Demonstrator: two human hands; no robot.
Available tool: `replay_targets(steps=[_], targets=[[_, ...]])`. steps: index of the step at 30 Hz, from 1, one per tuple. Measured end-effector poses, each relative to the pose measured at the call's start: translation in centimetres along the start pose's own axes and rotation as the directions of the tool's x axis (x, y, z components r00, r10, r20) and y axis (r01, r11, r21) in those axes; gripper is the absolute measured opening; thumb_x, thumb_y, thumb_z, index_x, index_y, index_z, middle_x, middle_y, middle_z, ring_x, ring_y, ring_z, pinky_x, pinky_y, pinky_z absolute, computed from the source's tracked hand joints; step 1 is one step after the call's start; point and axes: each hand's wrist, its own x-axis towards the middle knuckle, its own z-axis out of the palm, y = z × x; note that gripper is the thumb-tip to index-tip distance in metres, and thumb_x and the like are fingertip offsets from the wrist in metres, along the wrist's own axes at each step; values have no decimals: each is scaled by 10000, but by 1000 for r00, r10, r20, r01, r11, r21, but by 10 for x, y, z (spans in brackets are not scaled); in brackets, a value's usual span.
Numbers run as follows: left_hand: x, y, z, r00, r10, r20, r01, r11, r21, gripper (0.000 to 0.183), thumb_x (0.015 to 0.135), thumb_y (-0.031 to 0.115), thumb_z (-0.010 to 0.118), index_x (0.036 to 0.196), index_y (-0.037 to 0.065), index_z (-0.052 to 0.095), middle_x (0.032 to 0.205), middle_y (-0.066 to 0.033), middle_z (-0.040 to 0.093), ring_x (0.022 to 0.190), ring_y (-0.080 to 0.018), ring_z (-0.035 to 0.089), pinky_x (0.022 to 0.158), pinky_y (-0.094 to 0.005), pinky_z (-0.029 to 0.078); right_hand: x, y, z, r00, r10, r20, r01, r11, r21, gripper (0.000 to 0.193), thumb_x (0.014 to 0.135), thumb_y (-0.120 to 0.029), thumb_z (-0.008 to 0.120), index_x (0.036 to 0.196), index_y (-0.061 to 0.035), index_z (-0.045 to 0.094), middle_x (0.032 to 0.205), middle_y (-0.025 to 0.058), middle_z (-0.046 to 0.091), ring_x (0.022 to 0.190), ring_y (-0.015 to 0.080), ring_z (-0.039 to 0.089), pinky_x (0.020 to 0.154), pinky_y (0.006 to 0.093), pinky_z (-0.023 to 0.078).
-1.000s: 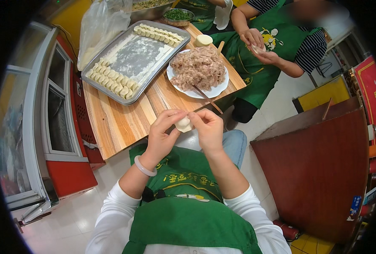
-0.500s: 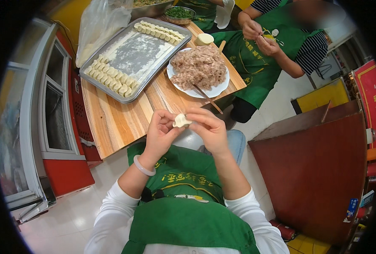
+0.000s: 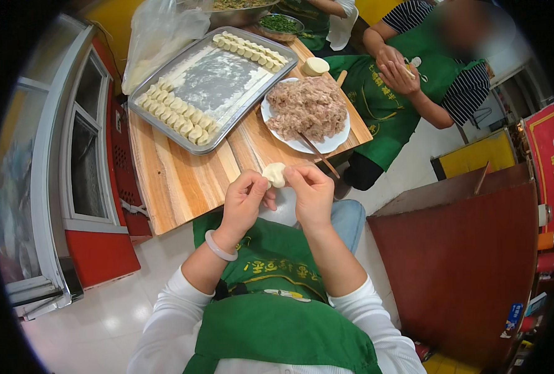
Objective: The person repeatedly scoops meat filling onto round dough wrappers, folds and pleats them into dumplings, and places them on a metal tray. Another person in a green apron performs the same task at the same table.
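Between my hands, just off the near edge of the wooden table [image 3: 177,193], is a pale dumpling [image 3: 275,174]. My left hand [image 3: 245,198] pinches its left side between thumb and bent fingers. The fingers of my right hand [image 3: 311,192] pinch its right end. Beyond them a white plate [image 3: 342,138] carries a heap of pinkish minced meat [image 3: 308,106], with a chopstick [image 3: 317,151] sticking out toward me. To the left of the plate lies a floured metal tray [image 3: 224,81]; rows of folded dumplings [image 3: 174,112] line its near left end and far end.
A stack of round wrappers [image 3: 315,66] sits beyond the plate. Farther back stand a bowl of chopped greens [image 3: 280,23] and a plastic bag [image 3: 158,40]. Across the table at right, a person in a green apron [image 3: 376,93] works with both hands. A dark red cabinet [image 3: 457,249] stands right.
My fingers have shifted on the dumpling, which now shows a broader, smoother face. The co-worker's hands have closed together. The whole view has shifted slightly.
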Motion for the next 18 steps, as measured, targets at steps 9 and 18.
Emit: replay_targets(steps=[9,18], targets=[[11,14,-19,994,-92,-61,91,996,-7,406,794,-12,658,1161,-25,487,1022,-76,588,872,-138,593,759,-254,508,24,-13,23,980,143,141,-134,988,-71,132,839,-75,630,879,50,648,788,55,588,734,112,576,655,245,478],[6,42,-59,979,20,-202,34,965,262,343,762,57,684,1079,1,566,915,-32,615,772,-66,574,668,-216,483,80,-26,85,695,247,675,236,809,-539,144,733,-149,723,788,-22,682,721,57,577,665,148,601,602,273,473]])
